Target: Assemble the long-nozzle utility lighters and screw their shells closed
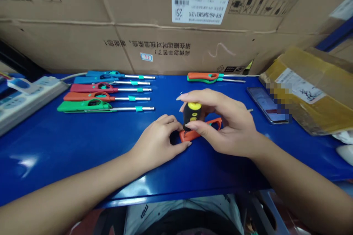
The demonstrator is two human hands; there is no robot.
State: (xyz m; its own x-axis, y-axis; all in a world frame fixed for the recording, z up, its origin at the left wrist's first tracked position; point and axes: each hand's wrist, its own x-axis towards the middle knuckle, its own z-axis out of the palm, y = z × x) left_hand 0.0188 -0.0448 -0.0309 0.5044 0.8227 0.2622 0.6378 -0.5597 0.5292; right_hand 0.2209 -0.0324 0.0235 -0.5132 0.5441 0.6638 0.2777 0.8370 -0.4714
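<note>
Beneath right hand [233, 125]: orange casing [190, 135], long axis slanting away rightward
Screwdriver [191, 116]: clamped in right hand
Left hand [158, 140] (nearer): pinching casing's end

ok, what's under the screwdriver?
The orange lighter, with the left hand at its end. The right hand covers part of it; the blue table directly beneath is hidden.

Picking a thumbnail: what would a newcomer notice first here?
Probably the yellow-capped black screwdriver in the right hand, pointing down at the orange lighter handle mid-table, which the left hand holds. Next, the row of bright lighters at back left on the blue table.
</note>
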